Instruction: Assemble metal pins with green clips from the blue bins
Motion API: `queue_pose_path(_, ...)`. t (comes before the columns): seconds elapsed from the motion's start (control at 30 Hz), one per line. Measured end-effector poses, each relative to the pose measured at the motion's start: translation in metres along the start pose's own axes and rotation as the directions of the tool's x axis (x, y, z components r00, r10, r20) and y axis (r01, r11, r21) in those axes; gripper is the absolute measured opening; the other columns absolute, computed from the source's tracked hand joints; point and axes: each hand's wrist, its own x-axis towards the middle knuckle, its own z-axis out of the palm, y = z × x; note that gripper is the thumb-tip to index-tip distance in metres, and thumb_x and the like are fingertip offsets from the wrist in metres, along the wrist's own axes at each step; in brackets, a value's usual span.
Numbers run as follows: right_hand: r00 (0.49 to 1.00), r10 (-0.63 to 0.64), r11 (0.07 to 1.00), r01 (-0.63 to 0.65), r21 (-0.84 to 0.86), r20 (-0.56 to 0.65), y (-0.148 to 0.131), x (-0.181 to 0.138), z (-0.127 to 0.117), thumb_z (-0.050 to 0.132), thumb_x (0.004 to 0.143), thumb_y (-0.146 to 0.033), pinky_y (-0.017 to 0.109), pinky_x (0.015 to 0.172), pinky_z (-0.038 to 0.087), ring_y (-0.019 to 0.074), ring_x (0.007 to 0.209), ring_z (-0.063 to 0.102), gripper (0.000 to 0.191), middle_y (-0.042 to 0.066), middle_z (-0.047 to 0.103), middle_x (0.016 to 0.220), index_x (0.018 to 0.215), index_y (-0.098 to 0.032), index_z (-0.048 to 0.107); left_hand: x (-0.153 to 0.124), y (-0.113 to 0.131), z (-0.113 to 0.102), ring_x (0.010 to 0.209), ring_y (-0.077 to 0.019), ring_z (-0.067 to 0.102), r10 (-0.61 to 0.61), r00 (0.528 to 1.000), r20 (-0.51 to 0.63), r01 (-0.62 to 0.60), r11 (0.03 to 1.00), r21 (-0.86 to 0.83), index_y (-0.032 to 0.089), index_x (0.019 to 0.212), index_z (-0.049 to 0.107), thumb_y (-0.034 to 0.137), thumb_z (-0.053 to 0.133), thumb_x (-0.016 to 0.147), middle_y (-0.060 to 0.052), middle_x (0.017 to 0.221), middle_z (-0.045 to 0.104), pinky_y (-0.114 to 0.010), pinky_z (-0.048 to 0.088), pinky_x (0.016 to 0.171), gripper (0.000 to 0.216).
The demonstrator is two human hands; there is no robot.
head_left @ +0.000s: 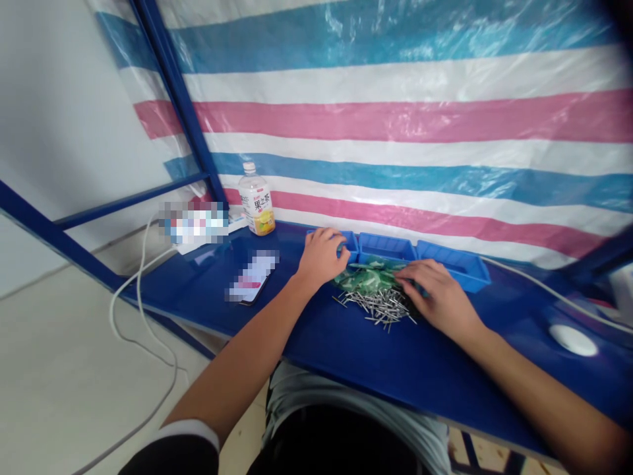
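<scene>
My left hand (322, 256) is at the left blue bin (352, 245), fingers curved and thumb apart, with blue plastic showing in the gap. No held thing shows in it. My right hand (436, 295) has its fingertips closed on the right edge of a crumpled green plastic bag (372, 280). In front of the bag lies a loose heap of thin silver metal pins (383, 307). Behind it stand the middle blue bin (387, 247) and the right blue bin (457, 264), side by side with the left one.
A drink bottle (257, 204) stands at the back left of the blue table (326, 336). Nearer lies a phone (253, 277), beside a white power strip (198, 241). White cables (141, 297) hang off the left side. A white oval object (573, 340) lies at the right.
</scene>
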Motion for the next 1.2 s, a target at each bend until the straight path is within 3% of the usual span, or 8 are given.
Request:
queue_pose_path(0.17, 0.984, 0.078, 0.996, -0.085, -0.038, -0.157, -0.007, 0.007, -0.011, 0.065, 0.102, -0.026, 0.051, 0.092, 0.057, 0.0321, 0.1, 0.073, 0.015, 0.009, 0.078, 0.108, 0.115, -0.03, 0.071, -0.006, 0.031, 0.005, 0.147, -0.0334, 0.051, 0.23, 0.971, -0.071, -0.24, 0.937, -0.255, 0.024, 0.135, 0.07, 0.048, 0.07, 0.1, -0.01, 0.133, 0.075, -0.057, 0.04, 0.122, 0.043)
queue_pose_path(0.27, 0.961, 0.139, 0.99, -0.141, 0.007, -0.241, -0.019, 0.007, -0.015, 0.066, 0.102, -0.027, 0.049, 0.092, 0.059, 0.0306, 0.099, 0.074, 0.015, 0.008, 0.078, 0.109, 0.116, -0.031, 0.07, -0.011, 0.048, 0.01, 0.148, -0.0338, 0.053, 0.305, 0.951, -0.057, -0.304, 0.881, -0.362, 0.025, 0.143, 0.065, 0.048, 0.077, 0.095, -0.011, 0.133, 0.075, -0.058, 0.04, 0.125, 0.054)
queue_pose_path(0.47, 0.899, 0.305, 0.934, -0.217, 0.285, -0.315, -0.031, 0.001, -0.006, 0.073, 0.1, -0.033, 0.052, 0.096, 0.061, 0.0296, 0.101, 0.075, 0.02, 0.009, 0.076, 0.111, 0.12, -0.032, 0.069, -0.015, 0.063, 0.012, 0.105, -0.0217, 0.077, 0.197, 0.977, 0.076, -0.11, 0.781, -0.615, 0.028, 0.137, 0.067, 0.033, 0.07, 0.101, -0.007, 0.118, 0.08, -0.042, 0.062, 0.101, 0.036)
queue_pose_path(0.63, 0.874, 0.449, 0.814, -0.315, 0.488, -0.186, -0.026, -0.001, 0.003, 0.082, 0.093, -0.042, 0.048, 0.096, 0.065, 0.0274, 0.099, 0.077, 0.041, 0.007, 0.079, 0.115, 0.13, -0.03, 0.07, -0.014, 0.063, 0.013, 0.103, -0.0199, 0.079, 0.099, 0.992, 0.079, -0.001, 0.627, -0.779, 0.023, 0.135, 0.061, 0.028, 0.074, 0.098, -0.008, 0.111, 0.081, -0.039, 0.064, 0.101, 0.04)
queue_pose_path(0.73, 0.855, 0.501, 0.777, -0.376, 0.505, -0.134, -0.026, 0.0, 0.003, 0.084, 0.091, -0.048, 0.043, 0.083, 0.068, 0.025, 0.087, 0.078, 0.029, 0.005, 0.082, 0.105, 0.112, -0.029, 0.077, -0.013, 0.061, 0.015, 0.099, -0.0193, 0.08, 0.091, 0.99, 0.111, 0.035, 0.596, -0.802, 0.023, 0.131, 0.062, 0.029, 0.078, 0.095, -0.008, 0.109, 0.082, -0.038, 0.065, 0.099, 0.04)
queue_pose_path(0.9, 0.795, 0.598, 0.671, -0.43, 0.603, -0.098, -0.028, 0.004, 0.004, 0.092, 0.081, -0.053, 0.037, 0.067, 0.067, 0.0223, 0.07, 0.075, 0.037, 0.003, 0.081, 0.087, 0.105, -0.028, 0.077, -0.013, 0.061, 0.016, 0.095, -0.019, 0.079, 0.09, 0.989, 0.114, 0.035, 0.612, -0.79, 0.024, 0.129, 0.062, 0.031, 0.079, 0.094, -0.007, 0.108, 0.081, -0.038, 0.066, 0.092, 0.039)
queue_pose_path(1.07, 0.757, 0.626, 0.689, -0.422, 0.589, -0.19, -0.027, 0.003, 0.007, 0.089, 0.085, -0.049, 0.038, 0.071, 0.067, 0.0218, 0.071, 0.074, 0.031, 0.002, 0.077, 0.085, 0.1, -0.028, 0.073, -0.014, 0.063, 0.012, 0.105, -0.0204, 0.075, 0.148, 0.989, -0.024, -0.129, 0.758, -0.639, 0.023, 0.106, 0.07, 0.034, 0.072, 0.1, -0.008, 0.111, 0.077, -0.04, 0.064, 0.098, 0.013)
queue_pose_path(1.2, 0.841, 0.488, 0.808, -0.333, 0.485, -0.236, -0.028, 0.001, 0.006, 0.083, 0.092, -0.04, 0.042, 0.087, 0.066, 0.0244, 0.091, 0.076, 0.021, 0.005, 0.075, 0.102, 0.107, -0.029, 0.073, -0.016, 0.065, 0.009, 0.114, -0.0214, 0.075, 0.238, 0.969, -0.064, -0.223, 0.737, -0.638, 0.023, 0.126, 0.072, 0.038, 0.073, 0.1, -0.01, 0.124, 0.076, -0.041, 0.062, 0.106, 0.03)
